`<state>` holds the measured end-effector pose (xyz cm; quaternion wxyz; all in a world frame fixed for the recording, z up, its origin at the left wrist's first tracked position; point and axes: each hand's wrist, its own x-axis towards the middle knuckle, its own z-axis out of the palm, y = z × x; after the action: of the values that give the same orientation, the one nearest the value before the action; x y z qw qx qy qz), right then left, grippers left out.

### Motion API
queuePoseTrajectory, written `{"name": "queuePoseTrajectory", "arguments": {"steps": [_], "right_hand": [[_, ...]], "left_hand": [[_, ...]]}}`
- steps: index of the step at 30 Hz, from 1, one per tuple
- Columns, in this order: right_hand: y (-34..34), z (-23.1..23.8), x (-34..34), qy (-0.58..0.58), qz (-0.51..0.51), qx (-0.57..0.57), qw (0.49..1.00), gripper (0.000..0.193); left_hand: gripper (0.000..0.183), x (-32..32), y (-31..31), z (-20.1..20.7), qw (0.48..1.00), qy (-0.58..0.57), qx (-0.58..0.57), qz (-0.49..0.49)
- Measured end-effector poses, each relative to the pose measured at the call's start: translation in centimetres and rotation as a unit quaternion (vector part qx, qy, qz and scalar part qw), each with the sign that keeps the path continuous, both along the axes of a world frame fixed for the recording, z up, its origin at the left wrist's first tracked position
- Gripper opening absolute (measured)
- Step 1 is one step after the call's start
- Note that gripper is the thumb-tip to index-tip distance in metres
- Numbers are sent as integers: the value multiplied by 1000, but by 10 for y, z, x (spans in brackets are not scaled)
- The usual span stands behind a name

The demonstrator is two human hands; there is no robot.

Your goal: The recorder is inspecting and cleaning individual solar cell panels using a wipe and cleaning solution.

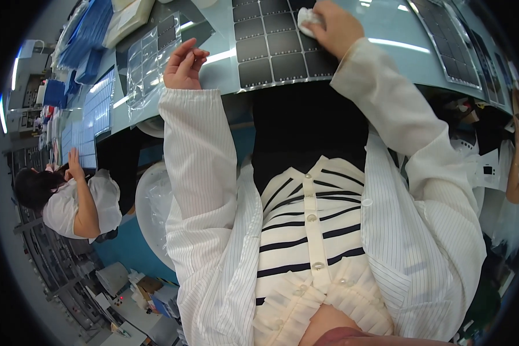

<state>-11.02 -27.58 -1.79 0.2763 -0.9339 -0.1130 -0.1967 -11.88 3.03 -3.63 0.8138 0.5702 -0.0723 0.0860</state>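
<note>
My right hand (pixel 341 29) is closed round a crumpled white cloth (pixel 309 22). The cloth rests against a sheet of dark grey rectangular panels (pixel 254 52), divided by pale lines, at the near edge of the table. Left of that sheet my left hand (pixel 184 64) is raised, its fingers loosely bent and apart, with nothing visible in them. Nearest to it lies a clear plastic tray (pixel 147 66) with rectangular cells, beside a smaller dark piece (pixel 168 32). Part of the dark sheet is hidden under my right hand and beyond the top of the view.
More dark panel sheets (pixel 447 43) lie at the right of the glossy table (pixel 380 60). Blue stacked packs (pixel 86 34) stand at the far left. A co-worker (pixel 78 199) sits to the left by a bluish gridded sheet (pixel 89 115). A white tub (pixel 155 213) stands below the table.
</note>
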Motion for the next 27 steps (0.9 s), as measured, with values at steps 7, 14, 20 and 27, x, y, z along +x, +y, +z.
{"name": "queuePoseTrajectory", "arguments": {"steps": [7,14,20,27], "right_hand": [[32,-8,-27,7,100,5,995,19],[30,-12,-19,-2,124,87,988,20],[-9,8,20,26,32,37,998,21],[11,9,7,38,111,-17,993,22]], "left_hand": [[22,-2,4,-2,991,15,124,38],[19,-8,4,-6,988,1,148,54],[19,-11,-6,2,986,-18,162,40],[19,-13,-9,7,987,6,146,62]]}}
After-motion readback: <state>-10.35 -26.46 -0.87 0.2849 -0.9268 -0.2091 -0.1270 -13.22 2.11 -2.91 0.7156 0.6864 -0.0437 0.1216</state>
